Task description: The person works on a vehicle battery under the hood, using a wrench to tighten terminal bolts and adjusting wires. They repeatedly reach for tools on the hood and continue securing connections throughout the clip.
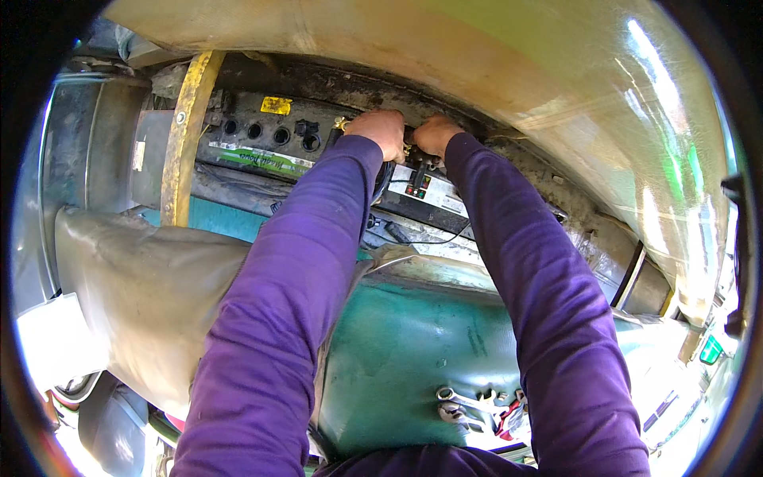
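At upper centre the left hand [376, 132] and the right hand [435, 134] are held close together, right over the dark battery [270, 153], its green-and-white label seen left of them. Fingers are curled on both sides, but the tips are hidden, so what is gripped, if anything, cannot be told! A brass-coloured fitting [342, 123] is spotted beside the left hand: hard and small, probably best pinched by its edges. A black cable [383, 187] is seen hanging below, likely springy, better held near its end. The battery itself is judged heavy, rigid and perhaps grimy, to be gripped low at both ends.
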Demonstrator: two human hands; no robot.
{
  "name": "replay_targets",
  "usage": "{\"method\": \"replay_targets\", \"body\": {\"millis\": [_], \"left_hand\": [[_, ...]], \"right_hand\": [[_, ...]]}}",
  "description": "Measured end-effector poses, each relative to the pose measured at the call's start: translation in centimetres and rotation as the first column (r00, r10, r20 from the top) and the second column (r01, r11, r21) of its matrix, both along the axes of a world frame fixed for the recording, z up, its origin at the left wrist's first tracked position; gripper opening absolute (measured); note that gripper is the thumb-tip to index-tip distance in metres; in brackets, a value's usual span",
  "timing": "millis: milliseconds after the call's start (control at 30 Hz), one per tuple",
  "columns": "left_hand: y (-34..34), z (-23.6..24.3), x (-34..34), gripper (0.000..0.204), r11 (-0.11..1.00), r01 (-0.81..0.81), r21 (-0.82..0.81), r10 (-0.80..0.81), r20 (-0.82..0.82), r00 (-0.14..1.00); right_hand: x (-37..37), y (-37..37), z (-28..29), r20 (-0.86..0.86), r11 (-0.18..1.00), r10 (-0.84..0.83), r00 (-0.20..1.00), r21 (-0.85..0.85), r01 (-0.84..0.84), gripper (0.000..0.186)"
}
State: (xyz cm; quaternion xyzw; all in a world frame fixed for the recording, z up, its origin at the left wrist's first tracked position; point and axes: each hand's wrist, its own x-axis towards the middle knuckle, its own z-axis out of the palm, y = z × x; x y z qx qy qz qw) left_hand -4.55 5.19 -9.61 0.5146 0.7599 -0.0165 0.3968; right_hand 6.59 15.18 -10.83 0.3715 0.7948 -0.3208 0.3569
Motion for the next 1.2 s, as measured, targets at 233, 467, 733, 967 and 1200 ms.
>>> {"method": "replay_targets", "body": {"millis": [233,467,733,967,1200], "left_hand": [[-0.1,0.2,-0.2,0.06,0.997,0.071,0.034,-0.071,-0.014,0.997],[0.1,0.3,-0.2,0.058,0.999,0.03,0.041,-0.029,-0.027,0.999],[0.3,0.3,-0.2,0.064,0.998,0.035,0.054,-0.034,-0.025,0.999],[0.6,0.1,-0.2,0.067,0.999,0.05,0.022,-0.049,-0.02,0.999],[0.6,-0.1,-0.2,0.068,0.997,0.063,0.046,-0.062,-0.031,0.998]], "right_hand": [[0.4,-0.1,-0.6,-0.046,0.99,-0.12,0.992,0.068,0.123,0.053],[0.8,-0.7,-0.2,-0.133,0.981,-0.15,0.98,0.099,0.164,0.053],[1.5,-0.3,-2.5,-0.238,0.96,-0.17,0.956,0.177,0.215,0.055],[1.4,0.1,-2.2,-0.142,0.981,-0.187,0.972,0.03,0.193,0.057],[1.2,-0.2,-0.3,-0.181,0.98,-0.178,0.967,0.059,0.192,0.056]]}}
